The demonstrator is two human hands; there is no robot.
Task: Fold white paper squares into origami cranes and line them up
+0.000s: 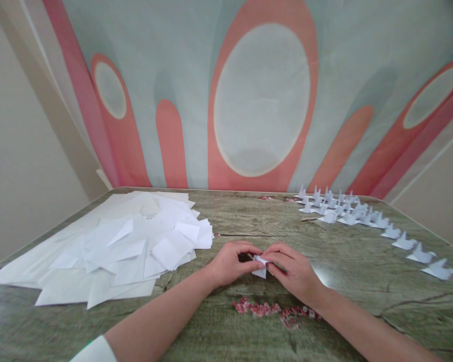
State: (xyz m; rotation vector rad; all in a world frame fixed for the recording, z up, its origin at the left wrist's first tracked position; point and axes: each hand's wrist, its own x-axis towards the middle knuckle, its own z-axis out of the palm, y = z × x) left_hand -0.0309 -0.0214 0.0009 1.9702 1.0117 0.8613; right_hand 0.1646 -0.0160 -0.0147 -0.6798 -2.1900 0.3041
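Between my two hands, over the middle of the table, is a small folded piece of white paper (261,273). My left hand (234,262) pinches it from the left with thumb and fingers. From the right, my right hand (292,266) grips the same paper, its fingertips meeting those of the left. The fingers cover most of the paper, so its folds are mostly hidden; a pointed white flap shows below them.
A large spread heap of white paper sheets (113,251) lies on the left of the wood-patterned table (226,327). Rows of folded white paper cranes (349,217) stand along the right side. Behind the table's far edge hangs a pink and grey-green backdrop (196,75).
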